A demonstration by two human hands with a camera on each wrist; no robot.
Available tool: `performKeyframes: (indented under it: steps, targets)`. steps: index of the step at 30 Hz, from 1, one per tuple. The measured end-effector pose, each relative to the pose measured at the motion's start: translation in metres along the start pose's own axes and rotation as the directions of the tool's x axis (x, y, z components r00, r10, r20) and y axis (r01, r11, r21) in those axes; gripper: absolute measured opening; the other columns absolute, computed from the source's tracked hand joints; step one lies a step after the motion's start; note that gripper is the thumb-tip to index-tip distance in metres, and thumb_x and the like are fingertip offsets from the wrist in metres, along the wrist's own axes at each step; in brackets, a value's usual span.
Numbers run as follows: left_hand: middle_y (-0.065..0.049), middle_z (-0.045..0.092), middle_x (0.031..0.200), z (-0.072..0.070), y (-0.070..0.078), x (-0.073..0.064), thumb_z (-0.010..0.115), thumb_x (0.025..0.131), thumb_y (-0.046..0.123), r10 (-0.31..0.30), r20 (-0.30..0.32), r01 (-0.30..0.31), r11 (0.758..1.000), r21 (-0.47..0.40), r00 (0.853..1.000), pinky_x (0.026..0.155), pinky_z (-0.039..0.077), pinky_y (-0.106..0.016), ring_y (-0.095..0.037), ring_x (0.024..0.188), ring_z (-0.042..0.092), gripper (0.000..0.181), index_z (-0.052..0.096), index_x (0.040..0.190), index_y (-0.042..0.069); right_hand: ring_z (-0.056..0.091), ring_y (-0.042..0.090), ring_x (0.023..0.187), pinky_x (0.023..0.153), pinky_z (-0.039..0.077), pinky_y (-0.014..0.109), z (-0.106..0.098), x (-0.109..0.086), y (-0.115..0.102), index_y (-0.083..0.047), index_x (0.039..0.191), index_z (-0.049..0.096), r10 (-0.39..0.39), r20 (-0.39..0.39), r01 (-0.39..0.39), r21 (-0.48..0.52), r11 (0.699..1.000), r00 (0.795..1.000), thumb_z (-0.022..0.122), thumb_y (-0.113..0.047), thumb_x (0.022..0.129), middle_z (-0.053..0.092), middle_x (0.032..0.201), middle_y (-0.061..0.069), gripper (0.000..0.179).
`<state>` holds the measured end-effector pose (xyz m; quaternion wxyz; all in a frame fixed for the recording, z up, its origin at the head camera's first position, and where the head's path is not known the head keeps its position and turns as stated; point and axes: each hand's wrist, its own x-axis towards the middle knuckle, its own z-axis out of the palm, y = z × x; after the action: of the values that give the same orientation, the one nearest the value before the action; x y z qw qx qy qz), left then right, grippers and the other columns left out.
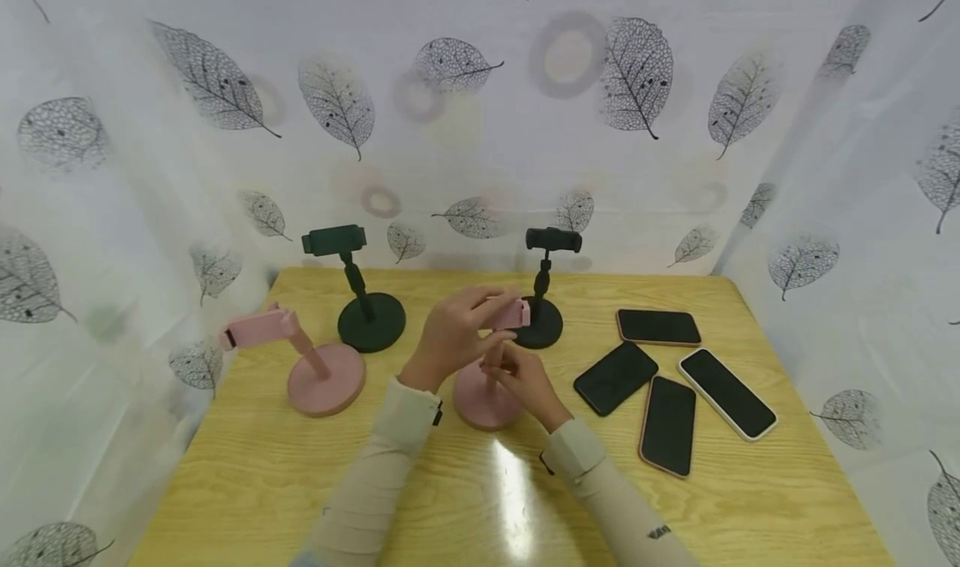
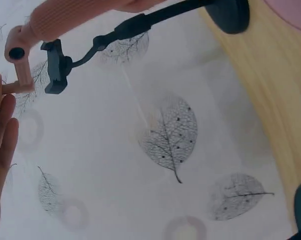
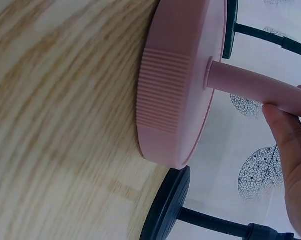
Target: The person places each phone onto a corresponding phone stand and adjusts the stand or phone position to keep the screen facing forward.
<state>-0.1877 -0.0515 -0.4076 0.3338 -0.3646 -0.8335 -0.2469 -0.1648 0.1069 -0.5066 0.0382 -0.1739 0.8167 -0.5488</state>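
Note:
In the head view a pink phone stand (image 1: pixel 487 408) stands on the table in front of the person. The left hand (image 1: pixel 453 333) holds its pink holder (image 1: pixel 514 314) at the top, thumb below and fingers over it. Lower down, the right hand (image 1: pixel 527 381) grips the post. The right wrist view shows the fingers of the right hand (image 3: pixel 293 155) at the post (image 3: pixel 255 89), above the round ribbed base (image 3: pixel 165 95). Only some fingers of the left hand (image 2: pixel 3 145) show in the left wrist view, against the holder at the frame's edge.
On the left stand another pink phone stand (image 1: pixel 327 382) and a dark green one (image 1: pixel 372 323). A black phone stand (image 1: pixel 546 323) is just behind the hands. Several phones lie flat at right, among them a white-edged one (image 1: pixel 727 393). A leaf-print curtain (image 1: pixel 465 150) borders the wooden table (image 1: pixel 247 467).

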Motion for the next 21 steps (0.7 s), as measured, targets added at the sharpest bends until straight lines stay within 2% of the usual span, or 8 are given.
performKeyframes:
  steps: [2, 4, 6, 8, 11, 14, 18, 21]
  targets:
    - [-0.007, 0.065, 0.11, 0.002, -0.002, -0.01, 0.083, 0.07, 0.026, -0.1, 0.021, 0.102, 0.988, -0.117, 0.995, 0.073, 0.055, -0.031, -0.018, 0.093, 0.064, 0.077, 0.047, 0.137, 0.012, 0.067, 0.025, 0.099, 0.083, 0.055, 0.031, 0.0, -0.001, 0.001, -0.007, 0.106, 0.064, 0.002, 0.006, -0.002, -0.002, 1.0, 1.0, 0.063, -0.015, 0.09, 0.069, 0.105, 0.012, 0.019]
    - [-0.011, 0.058, 0.122, 0.007, -0.003, -0.024, 0.083, 0.071, 0.021, -0.249, 0.053, 0.254, 0.927, -0.275, 0.967, 0.081, 0.053, -0.037, -0.022, 0.102, 0.06, 0.093, 0.03, 0.146, 0.012, 0.067, 0.027, 0.099, 0.083, 0.056, 0.032, 0.0, -0.003, 0.002, -0.005, 0.114, 0.063, 0.018, 0.011, -0.017, -0.012, 1.0, 1.0, 0.063, -0.014, 0.09, 0.068, 0.107, 0.014, 0.025]
    - [-0.012, 0.05, 0.132, 0.015, -0.002, -0.037, 0.082, 0.072, 0.017, -0.389, 0.126, 0.404, 0.811, -0.424, 0.913, 0.092, 0.049, -0.044, -0.025, 0.113, 0.055, 0.098, 0.021, 0.148, 0.012, 0.067, 0.028, 0.099, 0.082, 0.056, 0.032, -0.001, -0.004, 0.004, -0.006, 0.12, 0.061, 0.026, 0.014, -0.026, -0.033, 0.999, 1.0, 0.062, -0.013, 0.09, 0.068, 0.11, 0.015, 0.031]
    - [-0.011, 0.047, 0.138, 0.024, -0.001, -0.049, 0.079, 0.076, 0.017, -0.484, 0.241, 0.534, 0.678, -0.504, 0.841, 0.1, 0.044, -0.046, -0.027, 0.122, 0.05, 0.088, 0.027, 0.146, 0.013, 0.067, 0.027, 0.1, 0.083, 0.055, 0.031, -0.001, -0.006, 0.005, -0.007, 0.122, 0.06, 0.021, 0.016, -0.02, -0.058, 0.998, 1.0, 0.062, -0.014, 0.09, 0.067, 0.111, 0.014, 0.033]
    - [-0.008, 0.056, 0.13, 0.036, 0.003, -0.058, 0.071, 0.084, 0.019, -0.529, 0.411, 0.669, 0.537, -0.514, 0.742, 0.102, 0.043, -0.046, -0.025, 0.121, 0.052, 0.053, 0.05, 0.132, 0.012, 0.066, 0.027, 0.102, 0.084, 0.055, 0.032, -0.002, -0.007, 0.006, -0.005, 0.121, 0.06, -0.004, 0.018, 0.005, -0.078, 0.997, 1.0, 0.061, -0.014, 0.09, 0.066, 0.114, 0.015, 0.032]
    - [-0.007, 0.064, 0.117, 0.042, 0.006, -0.059, 0.064, 0.09, 0.02, -0.502, 0.49, 0.701, 0.497, -0.512, 0.713, 0.1, 0.046, -0.044, -0.023, 0.113, 0.059, 0.028, 0.062, 0.116, 0.011, 0.065, 0.031, 0.102, 0.084, 0.055, 0.035, -0.003, -0.007, 0.007, -0.001, 0.12, 0.06, -0.023, 0.023, 0.025, -0.102, 0.995, 0.999, 0.061, -0.013, 0.091, 0.065, 0.114, 0.019, 0.031]
    - [-0.007, 0.067, 0.108, 0.044, 0.009, -0.057, 0.058, 0.094, 0.02, -0.453, 0.481, 0.661, 0.531, -0.531, 0.751, 0.096, 0.049, -0.04, -0.021, 0.107, 0.062, 0.017, 0.063, 0.108, 0.01, 0.064, 0.032, 0.105, 0.086, 0.054, 0.037, -0.009, -0.01, 0.005, 0.0, 0.121, 0.06, -0.003, 0.066, 0.01, -0.112, 0.994, 0.998, 0.06, -0.014, 0.092, 0.066, 0.115, 0.02, 0.032]
    - [-0.006, 0.066, 0.106, 0.045, 0.01, -0.057, 0.056, 0.095, 0.021, -0.441, 0.475, 0.646, 0.564, -0.514, 0.762, 0.095, 0.049, -0.038, -0.02, 0.106, 0.062, 0.016, 0.061, 0.106, 0.011, 0.063, 0.03, 0.107, 0.089, 0.053, 0.04, -0.023, -0.017, 0.0, -0.003, 0.122, 0.06, 0.013, 0.093, 0.001, -0.147, 0.989, 0.996, 0.06, -0.015, 0.092, 0.066, 0.117, 0.016, 0.032]
